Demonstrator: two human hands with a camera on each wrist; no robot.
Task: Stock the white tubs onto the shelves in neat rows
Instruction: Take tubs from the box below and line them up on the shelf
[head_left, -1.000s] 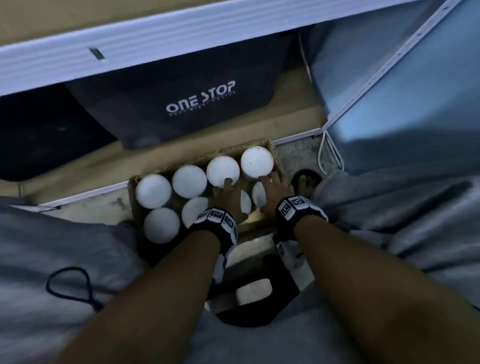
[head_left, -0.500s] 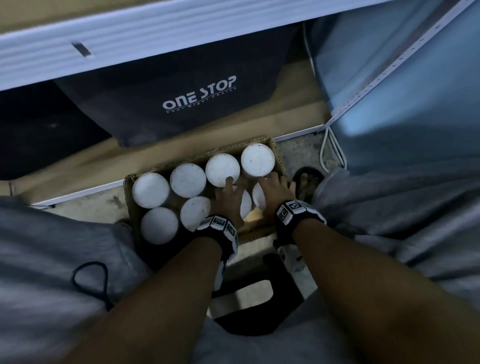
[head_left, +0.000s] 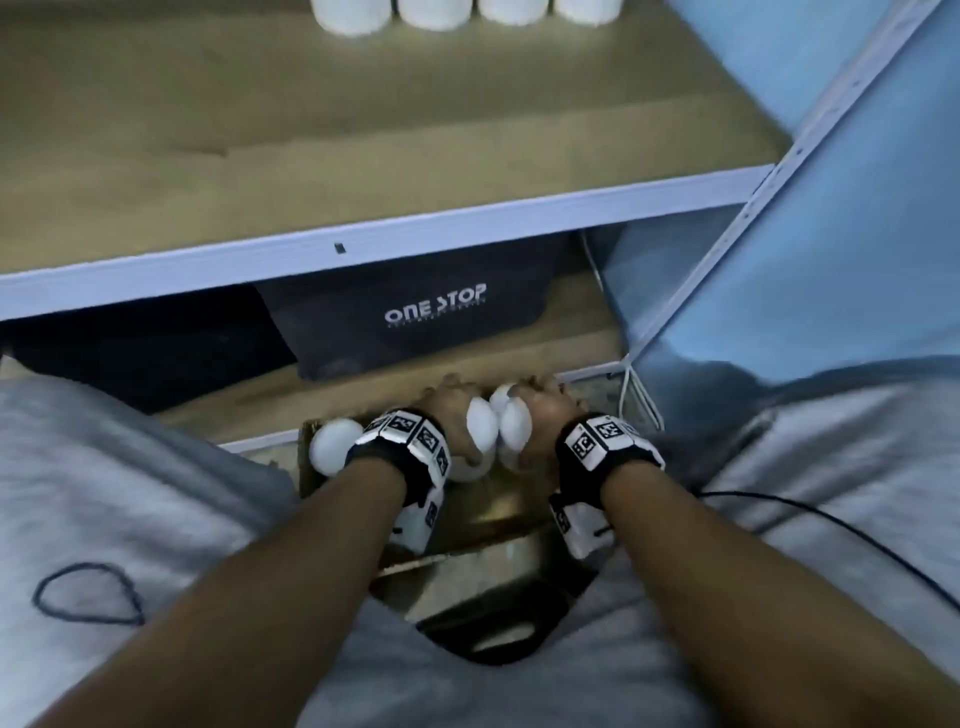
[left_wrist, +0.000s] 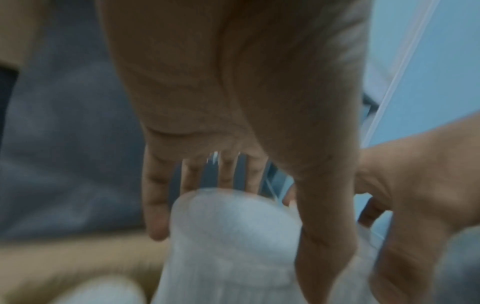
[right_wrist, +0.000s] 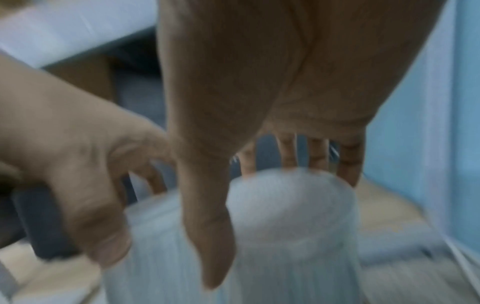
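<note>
My left hand (head_left: 451, 413) grips a white tub (head_left: 480, 434) round its side, thumb (left_wrist: 324, 226) on one flank and fingers on the other. Right beside it, my right hand (head_left: 541, 410) grips a second white tub (head_left: 515, 434) the same way; the right wrist view shows that tub (right_wrist: 293, 216) behind the thumb. Both tubs sit tilted just above the cardboard box (head_left: 498, 512), almost touching each other. One more tub (head_left: 335, 447) shows in the box's left end. A row of white tubs (head_left: 434, 13) stands at the back of the tan shelf (head_left: 363, 130) above.
The shelf's pale front rail (head_left: 415, 241) crosses above my hands. A black "ONE STOP" bag (head_left: 434, 312) fills the lower bay behind the box. A blue panel (head_left: 831, 234) and slotted upright close the right side. White cord (head_left: 641, 402) hangs there; grey cloth flanks both arms.
Both hands, which rested on tubs in the box, now grip one tub each and have raised them. The head view has tilted up, revealing the upper shelf and its row.
</note>
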